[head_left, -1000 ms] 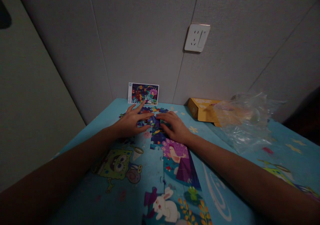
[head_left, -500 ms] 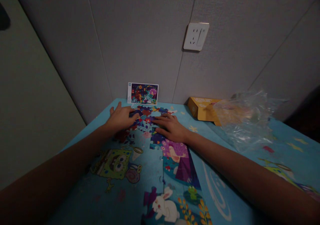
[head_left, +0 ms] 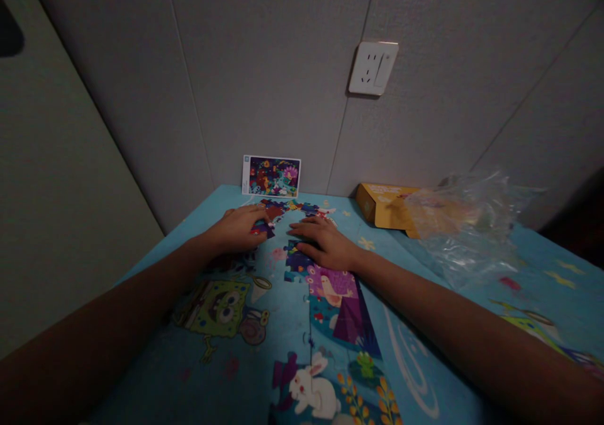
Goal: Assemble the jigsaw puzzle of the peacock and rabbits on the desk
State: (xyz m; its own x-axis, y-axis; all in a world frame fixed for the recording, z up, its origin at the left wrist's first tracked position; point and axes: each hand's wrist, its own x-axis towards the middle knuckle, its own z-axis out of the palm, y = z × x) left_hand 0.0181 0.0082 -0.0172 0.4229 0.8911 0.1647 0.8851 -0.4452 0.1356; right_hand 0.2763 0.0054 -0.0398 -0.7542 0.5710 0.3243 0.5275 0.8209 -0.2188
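Note:
Near the wall end of the table, my left hand [head_left: 240, 229] bends its fingers and thumb around a dark purple puzzle piece [head_left: 267, 229]. Part of that piece shows past the fingertips; the palm hides what lies beneath. My right hand [head_left: 326, 242] lies flat with fingers stretched over the right side of the puzzle, touching a dark blue piece [head_left: 296, 260]. Joined pieces run toward me, showing a pink bird and purple tent [head_left: 348, 315] and a white rabbit [head_left: 315, 390]. More joined pieces [head_left: 309, 209] lie beyond both hands. Dark pieces [head_left: 243, 263] sit partly hidden under my left wrist.
A picture card [head_left: 274, 176] of the puzzle leans on the wall. At the right stand a yellow box [head_left: 384, 206] and a crumpled clear plastic bag [head_left: 472, 236]. The blue cloth [head_left: 278, 362] has printed cartoon figures. A socket [head_left: 374, 68] is on the wall.
My left hand has drawn its fingers in and moved slightly right and down. The colourful pieces between my hands no longer show there. My right hand stays nearly still.

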